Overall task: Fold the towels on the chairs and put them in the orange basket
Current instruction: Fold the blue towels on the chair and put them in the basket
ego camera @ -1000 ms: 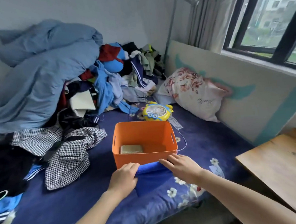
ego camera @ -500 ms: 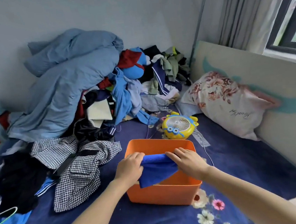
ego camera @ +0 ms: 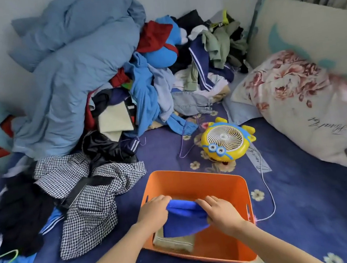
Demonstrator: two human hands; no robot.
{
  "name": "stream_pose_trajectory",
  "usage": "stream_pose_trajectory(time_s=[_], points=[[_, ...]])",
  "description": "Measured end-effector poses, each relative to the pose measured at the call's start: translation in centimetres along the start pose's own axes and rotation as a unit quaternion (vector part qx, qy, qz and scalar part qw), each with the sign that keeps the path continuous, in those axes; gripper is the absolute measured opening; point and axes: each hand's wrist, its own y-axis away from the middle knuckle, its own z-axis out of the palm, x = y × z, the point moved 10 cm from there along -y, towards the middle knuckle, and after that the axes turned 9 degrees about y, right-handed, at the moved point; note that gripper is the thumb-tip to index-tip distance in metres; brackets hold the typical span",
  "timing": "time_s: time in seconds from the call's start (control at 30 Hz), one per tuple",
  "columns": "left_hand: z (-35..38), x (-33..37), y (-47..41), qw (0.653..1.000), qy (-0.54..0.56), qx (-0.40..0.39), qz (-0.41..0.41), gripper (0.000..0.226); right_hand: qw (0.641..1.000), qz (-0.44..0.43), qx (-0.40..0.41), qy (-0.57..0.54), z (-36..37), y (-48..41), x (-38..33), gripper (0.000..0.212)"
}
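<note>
holding a folded blue towel (ego camera: 184,221) by its upper fold, the left hand (ego camera: 154,213) and the right hand (ego camera: 220,212) both reach inside the orange basket (ego camera: 194,179). left fingers (ego camera: 161,201): curled together over the towel's left end, gripping the cloth; the thumb is hidden beneath it. right fingers (ego camera: 205,202): curled close together over the towel's right end, gripping likewise, thumb also out of sight. between the two sets of fingertips the fold bulges upward as a bright blue ridge; below the knuckles the rest of the towel hangs toward the wrists. whether its lower edge touches the basket floor cannot be told. beneath the left wrist, in the basket's near left corner, lies a tan towel (ego camera: 173,241), folded flat, its upper part covered by the blue one. the basket stands on a navy sheet (ego camera: 316,212) with a flower print. beyond the fingertips, past the basket's far rim, a yellow fan (ego camera: 226,142) lies with its grille facing up, apart from the basket. a white cable (ego camera: 270,196) curves from near it down the outer side of the right hand, beside the basket's right wall. further out on the right-hand side, a floral pillow (ego camera: 300,107) leans at the bed's edge. to the outside of the left fingers, a houndstooth garment (ego camera: 90,204) lies crumpled near the basket's left wall. far beyond the left fingertips rise a heap of clothes (ego camera: 163,85) and a blue duvet (ego camera: 80,66) against the wall.
</note>
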Motion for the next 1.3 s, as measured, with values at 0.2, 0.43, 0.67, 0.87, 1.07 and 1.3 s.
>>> stream_pose_trajectory(time_s=[0.2, 0.43, 0.67, 0.87, 1.07, 1.3], points=[[2.6, -2.7, -5.6, 0.999, -0.011, -0.05, -0.005, 0.05, 0.998, 0.058, 0.007, -0.012, 4.5, -3.2, 2.5, 0.046], [5.6, -3.7, -8.3, 0.982, -0.134, 0.004, 0.131, 0.03, 0.994, 0.11, 0.0, -0.027, 10.3, -3.5, 2.1, 0.034], [17.8, -10.6, -7.0, 0.911, -0.324, -0.257, 0.002, 0.048, 0.903, 0.083, -0.395, -0.147, 25.0, 0.3, -5.0, 0.056], [20.6, -10.6, -5.4, 0.921, -0.266, -0.286, 0.004, 0.04, 0.864, 0.105, -0.461, -0.174, 27.0, 1.4, -5.4, 0.053], [16.7, -9.8, -4.1, 0.957, -0.173, -0.23, 0.023, 0.032, 0.876, 0.175, -0.416, -0.17, 24.1, 0.9, -3.4, 0.054], [10.7, -9.0, -1.5, 0.981, -0.052, -0.182, 0.034, 0.032, 0.877, 0.251, -0.38, -0.155, 17.5, 2.8, -3.1, 0.054]])
